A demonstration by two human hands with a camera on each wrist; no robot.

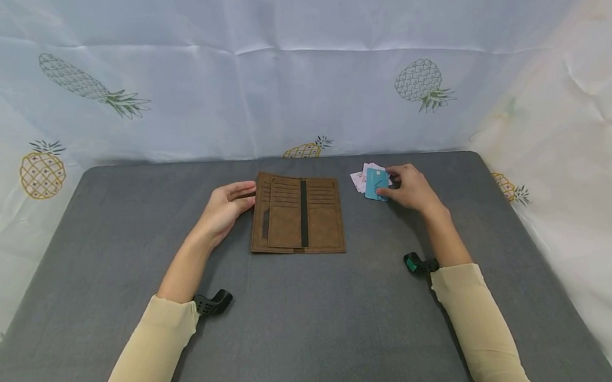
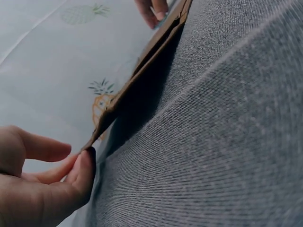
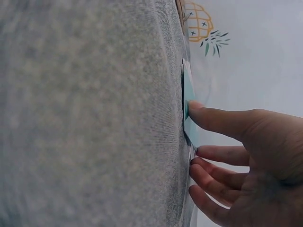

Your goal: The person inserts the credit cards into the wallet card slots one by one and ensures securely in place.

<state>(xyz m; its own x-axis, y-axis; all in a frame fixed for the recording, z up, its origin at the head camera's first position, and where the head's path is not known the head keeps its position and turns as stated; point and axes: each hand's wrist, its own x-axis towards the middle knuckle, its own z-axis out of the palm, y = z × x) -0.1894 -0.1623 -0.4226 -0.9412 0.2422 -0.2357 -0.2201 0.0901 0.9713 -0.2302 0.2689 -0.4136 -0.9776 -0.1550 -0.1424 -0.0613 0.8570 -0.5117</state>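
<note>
An open brown wallet (image 1: 285, 221) with rows of card slots lies on the grey table, its left side fanned into layers. My left hand (image 1: 225, 212) is at its left edge; in the left wrist view, thumb and fingertips pinch the edge of the wallet (image 2: 137, 78), which is raised off the cloth. Off to the right, my right hand (image 1: 409, 187) grips a teal bank card (image 1: 374, 181), thumb on its face and fingers at the far side. Pale pink printed cards or papers (image 1: 358, 181) fan out from beneath the teal card.
The grey table (image 1: 305, 323) ends at a white curtain (image 1: 326, 99) printed with pineapples, which hangs behind it and along both sides. Black wrist devices (image 1: 214, 302) stick out from both sleeve cuffs.
</note>
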